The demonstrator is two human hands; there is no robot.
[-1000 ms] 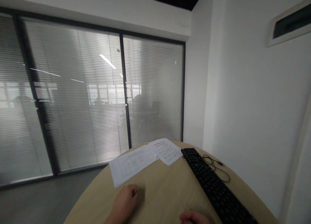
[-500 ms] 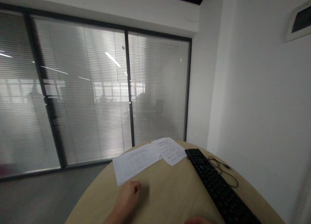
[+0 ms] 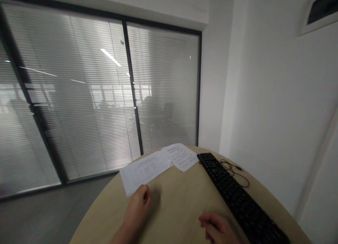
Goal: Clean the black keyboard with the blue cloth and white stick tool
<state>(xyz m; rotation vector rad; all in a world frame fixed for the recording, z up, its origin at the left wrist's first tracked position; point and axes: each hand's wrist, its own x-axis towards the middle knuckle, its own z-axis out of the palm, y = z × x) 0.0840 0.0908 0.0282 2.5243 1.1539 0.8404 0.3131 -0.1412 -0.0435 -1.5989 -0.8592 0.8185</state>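
Observation:
My left hand (image 3: 137,206) is curled into a fist over the table, beside the lower corner of a printed sheet with a grid (image 3: 144,171). Nothing shows in the dark hollow of its fingers. My right hand (image 3: 218,229) is at the bottom of the view, just left of a long black keyboard (image 3: 232,193). Its fingers are loosely bent with a gap between them, and I see nothing held. A second printed sheet (image 3: 182,157) overlaps the first one at the far side of the table.
A round wooden table (image 3: 171,208) carries everything. The keyboard's thin black cable (image 3: 244,182) lies looped at its right, near the table edge. Behind stand glass panels with blinds (image 3: 169,96) in dark frames. A white wall (image 3: 271,96) rises on the right.
My right hand has come up into view from the bottom edge. The left hand stays a fist near the sheet. The whole view has shifted slightly right and down.

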